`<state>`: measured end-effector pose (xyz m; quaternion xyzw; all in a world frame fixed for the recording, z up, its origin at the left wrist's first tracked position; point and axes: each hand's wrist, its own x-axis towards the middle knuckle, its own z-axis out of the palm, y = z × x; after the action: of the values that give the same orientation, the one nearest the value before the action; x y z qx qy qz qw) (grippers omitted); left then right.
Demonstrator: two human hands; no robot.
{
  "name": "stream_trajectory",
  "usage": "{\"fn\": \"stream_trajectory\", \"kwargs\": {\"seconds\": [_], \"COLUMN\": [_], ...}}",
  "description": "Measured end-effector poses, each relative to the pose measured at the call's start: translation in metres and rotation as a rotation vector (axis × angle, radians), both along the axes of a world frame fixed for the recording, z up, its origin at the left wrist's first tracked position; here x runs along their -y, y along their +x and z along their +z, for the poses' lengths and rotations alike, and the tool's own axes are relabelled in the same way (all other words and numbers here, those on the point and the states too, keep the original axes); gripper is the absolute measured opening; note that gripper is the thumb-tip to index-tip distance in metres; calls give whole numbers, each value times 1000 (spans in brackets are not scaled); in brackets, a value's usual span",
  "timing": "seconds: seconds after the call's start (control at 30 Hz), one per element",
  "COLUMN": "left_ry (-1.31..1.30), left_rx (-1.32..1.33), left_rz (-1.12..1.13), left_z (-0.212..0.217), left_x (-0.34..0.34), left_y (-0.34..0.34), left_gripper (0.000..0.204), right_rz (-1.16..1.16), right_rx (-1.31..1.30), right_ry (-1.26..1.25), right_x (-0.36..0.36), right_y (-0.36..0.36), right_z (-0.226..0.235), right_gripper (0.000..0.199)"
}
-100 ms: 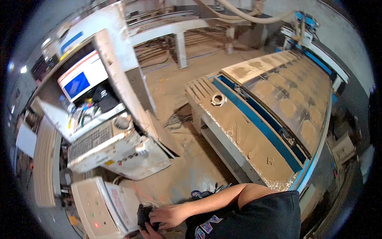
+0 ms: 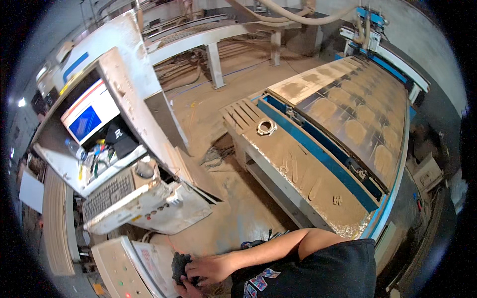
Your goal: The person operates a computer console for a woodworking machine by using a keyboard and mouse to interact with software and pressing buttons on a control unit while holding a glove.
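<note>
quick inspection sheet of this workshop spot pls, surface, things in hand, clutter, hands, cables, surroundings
surface: sawdust-covered machine bed, a ring-shaped part lying on it
job's things: dark crumpled object, held by both hands
clutter: small tools and a bottle on the console shelf
grippers: right hand on top of the object; left hand under it, mostly out of frame
cables: hose overhead
surroundings: control console with lit monitor, keyboard, dusty floor

Black cloth [image 2: 180,265], blue screen [image 2: 84,122], blue-edged dusty tan machine bed [image 2: 318,154], black shirt [image 2: 318,270]
</note>
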<state>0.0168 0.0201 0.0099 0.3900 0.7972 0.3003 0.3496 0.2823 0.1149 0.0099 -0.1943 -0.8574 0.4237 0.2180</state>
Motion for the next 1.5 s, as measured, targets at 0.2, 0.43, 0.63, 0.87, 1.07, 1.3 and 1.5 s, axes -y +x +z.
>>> {"fn": "stream_trajectory", "kwargs": {"seconds": [0.2,0.43,0.63,0.87,1.07,1.3,1.5], "left_ry": [317,558,479,686,855,859,903], "left_rx": [3,-474,-527,-510,-481,-503,-457], "left_rz": [-332,-626,-901,-979,-895,-798,-752], "left_z": [-43,26,45,79,84,70,62], "left_x": [-132,-189,-243,-293,-334,-348,-351], "left_y": [-20,49,-8,-57,-97,-119,-115], "left_gripper": [36,27,28,25,19,19,18], "right_rz": [-266,-582,-816,-1040,-1026,-1039,-1049], "right_rx": [-368,-30,5,398,400,397,353], "right_ry": [68,337,577,571,473,316,306], "right_x": [-99,-167,-272,-339,-340,-332,-330], "right_y": [-53,-2,-62,-82,-79,-86,-84], "right_z": [6,109,121,90,84,93,95], "right_gripper": [34,24,21,41,51,51,46]}}
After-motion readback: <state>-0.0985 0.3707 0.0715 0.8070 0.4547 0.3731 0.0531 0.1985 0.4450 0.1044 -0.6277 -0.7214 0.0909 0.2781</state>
